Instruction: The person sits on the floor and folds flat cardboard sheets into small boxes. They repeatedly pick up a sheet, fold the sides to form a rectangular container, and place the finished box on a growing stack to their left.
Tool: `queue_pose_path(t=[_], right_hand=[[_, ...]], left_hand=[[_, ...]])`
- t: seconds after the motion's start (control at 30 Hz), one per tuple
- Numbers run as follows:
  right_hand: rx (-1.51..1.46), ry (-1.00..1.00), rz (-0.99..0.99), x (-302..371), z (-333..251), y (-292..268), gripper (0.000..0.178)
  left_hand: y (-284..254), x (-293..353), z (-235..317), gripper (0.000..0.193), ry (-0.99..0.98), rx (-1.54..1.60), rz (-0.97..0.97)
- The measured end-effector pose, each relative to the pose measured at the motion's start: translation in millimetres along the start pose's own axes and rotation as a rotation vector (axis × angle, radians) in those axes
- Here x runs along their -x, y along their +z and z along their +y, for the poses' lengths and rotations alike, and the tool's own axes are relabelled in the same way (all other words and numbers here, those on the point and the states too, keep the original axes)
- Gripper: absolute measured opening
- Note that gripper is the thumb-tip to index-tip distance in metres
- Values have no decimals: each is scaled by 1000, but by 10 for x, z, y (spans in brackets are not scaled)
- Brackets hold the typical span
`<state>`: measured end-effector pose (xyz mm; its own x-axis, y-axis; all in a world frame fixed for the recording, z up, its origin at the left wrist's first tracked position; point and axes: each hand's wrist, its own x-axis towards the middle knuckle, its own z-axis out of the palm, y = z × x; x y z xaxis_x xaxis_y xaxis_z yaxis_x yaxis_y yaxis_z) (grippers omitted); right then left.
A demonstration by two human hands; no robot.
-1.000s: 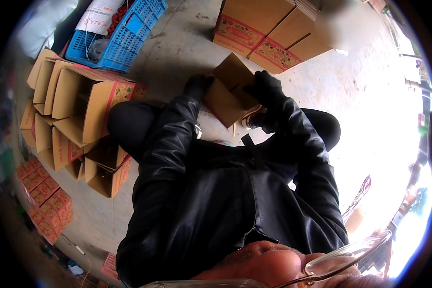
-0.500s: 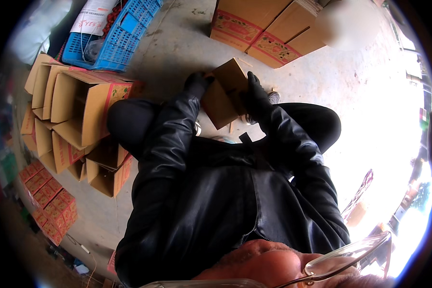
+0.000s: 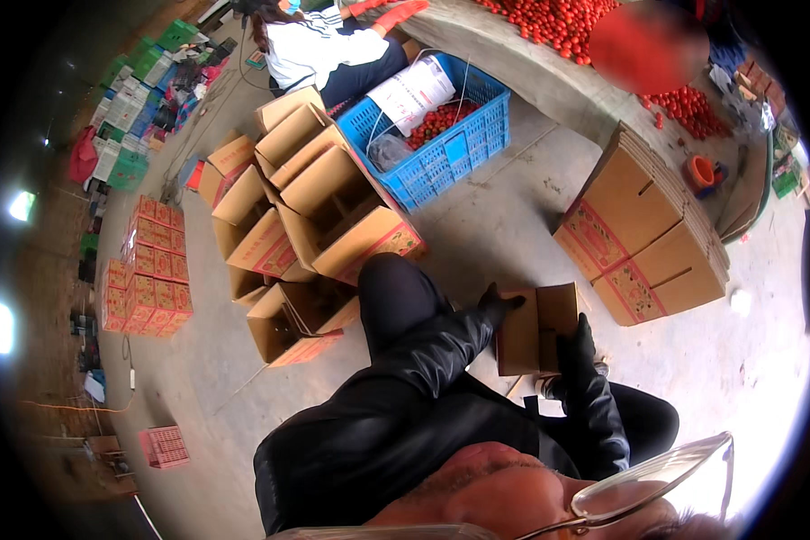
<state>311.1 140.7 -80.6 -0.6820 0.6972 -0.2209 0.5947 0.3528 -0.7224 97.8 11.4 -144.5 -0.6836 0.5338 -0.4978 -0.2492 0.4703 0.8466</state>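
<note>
A small brown cardboard box [image 3: 518, 335] is between my hands, low over the concrete floor, with its inside facing up. My left hand [image 3: 499, 306], in a dark glove, grips its far left edge. At the opposite side my right hand [image 3: 578, 349], also dark-gloved, holds the right wall with fingers pointing away from me. Part of that wall is hidden behind the right hand. Just beyond and to the right stands a bundle of flattened cardboard boxes [image 3: 630, 247] with red printed bands.
Several opened cardboard boxes [image 3: 360, 243] are stacked left of my knee. Behind them stands a blue plastic crate [image 3: 450, 162] with small red fruit. A co-worker [image 3: 319, 49] in red gloves sits at the back. Small red cartons [image 3: 157, 270] are piled far left; an orange bucket [image 3: 700, 171] is at right.
The view has swung left, bringing the co-worker and fruit heap into sight. Both hands still hold the cardboard box, which has turned more upright in the picture.
</note>
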Motion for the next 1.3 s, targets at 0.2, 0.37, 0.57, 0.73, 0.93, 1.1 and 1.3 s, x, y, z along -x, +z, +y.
queue_pose_path(t=[0.2,0.37,0.57,0.73,0.93,1.1,1.3], right_hand=[[-148,138,72,181,-93,174,73],[-177,55,202,305,41,459,70],[-48,-184,327,260,-357,201,56],[-2,52,383,240,-272,253,55],[102,93,283,200,-254,452,72],[542,36,175,301,-434,718,94],[339,55,-58,31,-309,256,94]], left_hand=[[86,-190,95,89,149,-178,-13],[226,-87,214,82,189,-394,63],[269,-161,-71,74,203,-288,-9],[445,-130,318,77,171,-343,44],[357,-200,289,75,130,-306,23],[418,-318,126,72,194,-314,-25],[400,-406,95,68,236,-315,-27]])
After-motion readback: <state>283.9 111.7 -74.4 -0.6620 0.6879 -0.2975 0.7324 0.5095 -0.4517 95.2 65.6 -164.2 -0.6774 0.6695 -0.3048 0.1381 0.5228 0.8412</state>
